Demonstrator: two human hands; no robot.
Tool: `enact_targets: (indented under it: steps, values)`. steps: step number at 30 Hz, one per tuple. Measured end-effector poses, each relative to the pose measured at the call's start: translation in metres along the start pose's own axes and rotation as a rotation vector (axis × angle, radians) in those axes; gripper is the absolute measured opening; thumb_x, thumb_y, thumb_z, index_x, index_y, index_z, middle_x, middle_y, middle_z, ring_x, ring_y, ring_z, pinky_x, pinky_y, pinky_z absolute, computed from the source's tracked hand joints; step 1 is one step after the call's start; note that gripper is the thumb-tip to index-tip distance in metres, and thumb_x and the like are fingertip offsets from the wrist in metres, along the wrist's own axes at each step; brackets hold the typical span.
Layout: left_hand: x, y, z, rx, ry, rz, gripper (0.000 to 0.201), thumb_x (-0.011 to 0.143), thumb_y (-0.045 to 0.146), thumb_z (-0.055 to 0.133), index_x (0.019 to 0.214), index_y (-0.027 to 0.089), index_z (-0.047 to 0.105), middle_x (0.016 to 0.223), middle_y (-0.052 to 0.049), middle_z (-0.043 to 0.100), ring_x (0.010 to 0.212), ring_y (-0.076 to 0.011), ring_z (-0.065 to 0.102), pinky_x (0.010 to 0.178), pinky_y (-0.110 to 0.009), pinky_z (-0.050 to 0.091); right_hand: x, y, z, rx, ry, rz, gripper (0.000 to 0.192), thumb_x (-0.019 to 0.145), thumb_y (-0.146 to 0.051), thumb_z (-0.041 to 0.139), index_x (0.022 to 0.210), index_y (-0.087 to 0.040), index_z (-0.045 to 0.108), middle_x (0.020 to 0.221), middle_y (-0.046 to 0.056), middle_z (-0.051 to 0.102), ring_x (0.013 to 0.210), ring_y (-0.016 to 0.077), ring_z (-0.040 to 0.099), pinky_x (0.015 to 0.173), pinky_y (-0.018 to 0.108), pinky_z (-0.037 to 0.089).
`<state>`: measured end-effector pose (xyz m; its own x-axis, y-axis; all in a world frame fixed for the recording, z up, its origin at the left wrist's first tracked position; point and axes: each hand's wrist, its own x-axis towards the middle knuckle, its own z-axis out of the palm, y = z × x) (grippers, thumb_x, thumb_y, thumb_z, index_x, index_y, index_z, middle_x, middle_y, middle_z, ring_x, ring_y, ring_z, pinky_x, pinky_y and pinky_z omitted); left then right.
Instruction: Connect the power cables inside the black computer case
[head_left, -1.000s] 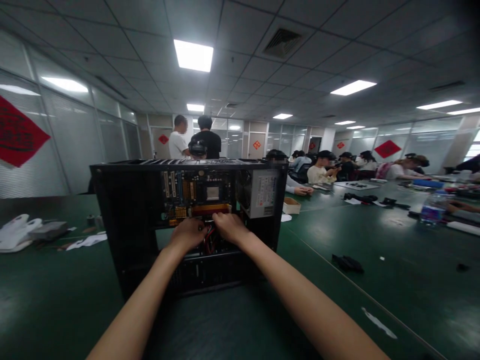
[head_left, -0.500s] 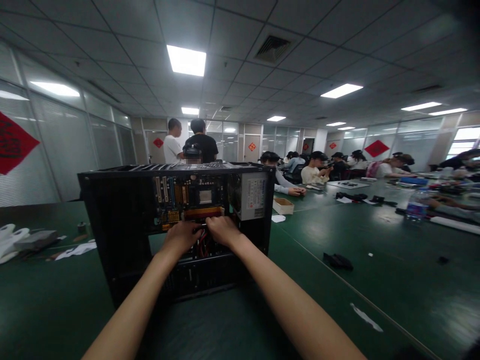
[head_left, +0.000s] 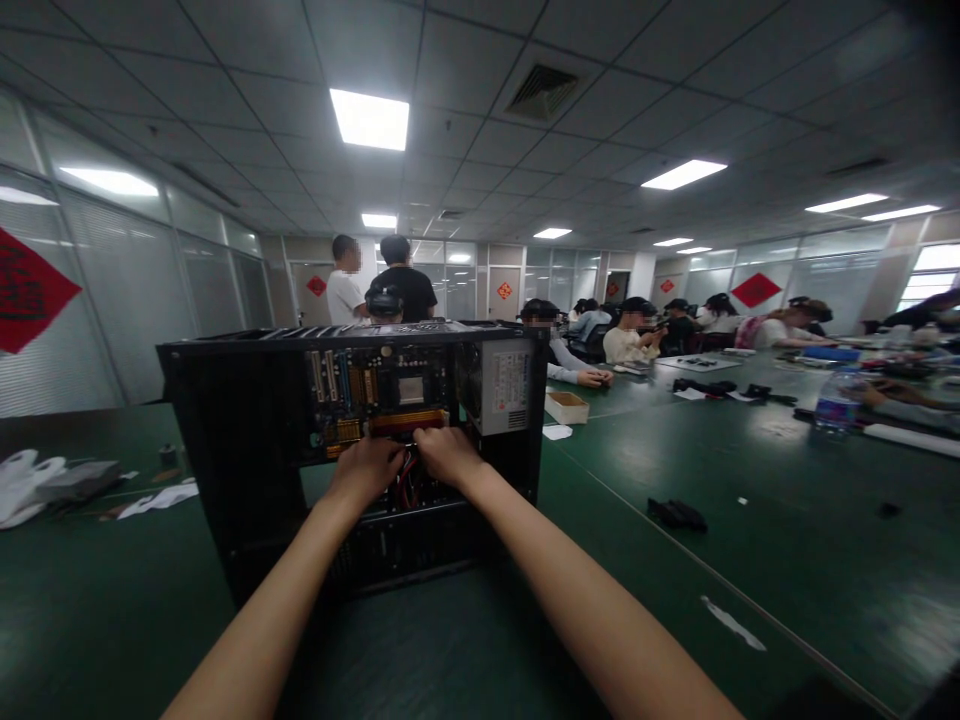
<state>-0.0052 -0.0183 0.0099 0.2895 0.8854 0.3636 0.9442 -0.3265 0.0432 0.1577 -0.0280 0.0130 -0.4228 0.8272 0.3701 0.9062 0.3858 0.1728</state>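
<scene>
- Reaching into an open black computer case (head_left: 225, 440) that stands on the green table (head_left: 750, 520), both of our bare hands work at the lower edge of the motherboard (head_left: 375, 390).
- Our left hand (head_left: 365, 470) sits curled, fingers together, by the red cables (head_left: 407, 478) just under the board; we cannot tell whether it pinches anything.
- Our right hand (head_left: 448, 455) lies just beside the left, thumb and fingers drawn together at the same spot below the orange-red slots (head_left: 409, 420). What it grips is hidden by the knuckles.
- The two hands nearly touch, fingertips meeting over the cable bundle.
- The grey power supply (head_left: 502, 385) occupies the upper right corner of the case, label facing us.
- Near right on the table: a small black object (head_left: 677, 514) and a white scrap (head_left: 733, 624).
- Far right: a small cardboard box (head_left: 567, 407), a water bottle (head_left: 831, 408), and seated people (head_left: 637, 340) along the table.
- Left: white bags (head_left: 30, 480) and paper scraps (head_left: 157, 497).
- Far behind the case, two people (head_left: 379, 280) stand with backs turned.
- Red diamond signs (head_left: 30, 290) hang on the glass walls.
</scene>
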Motion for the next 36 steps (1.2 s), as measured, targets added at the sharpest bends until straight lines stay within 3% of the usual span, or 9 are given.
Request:
enact_targets:
  steps: [16, 22, 36]
  values:
    - [0.002, -0.001, 0.001, 0.04, 0.005, 0.043, 0.032, 0.092, 0.035, 0.045, 0.11, 0.03, 0.071, 0.103, -0.009, 0.073, 0.094, -0.0281, 0.068, 0.075, -0.035, 0.048, 0.004, 0.004, 0.007, 0.072, -0.004, 0.034, 0.026, 0.094, -0.014, 0.038, 0.112, -0.015, 0.055, 0.106, 0.016, 0.069, 0.098, 0.0265, 0.067, 0.079, 0.035, 0.051]
    - [0.002, 0.001, 0.0, 0.053, -0.013, -0.031, 0.032, 0.09, 0.04, 0.047, 0.112, 0.033, 0.07, 0.103, -0.007, 0.073, 0.093, -0.0271, 0.068, 0.074, -0.034, 0.048, -0.002, 0.006, 0.008, 0.11, -0.007, 0.052, 0.024, 0.09, -0.019, 0.047, 0.113, -0.016, 0.055, 0.106, 0.014, 0.068, 0.098, 0.0261, 0.066, 0.078, 0.033, 0.05]
    - [0.004, 0.004, -0.003, 0.043, -0.019, -0.021, 0.034, 0.091, 0.038, 0.045, 0.112, 0.032, 0.071, 0.104, -0.007, 0.074, 0.094, -0.0253, 0.068, 0.077, -0.032, 0.048, -0.003, 0.011, 0.007, 0.131, -0.036, 0.099, 0.029, 0.091, -0.017, 0.044, 0.109, -0.016, 0.066, 0.104, 0.017, 0.069, 0.098, 0.0263, 0.066, 0.08, 0.032, 0.048]
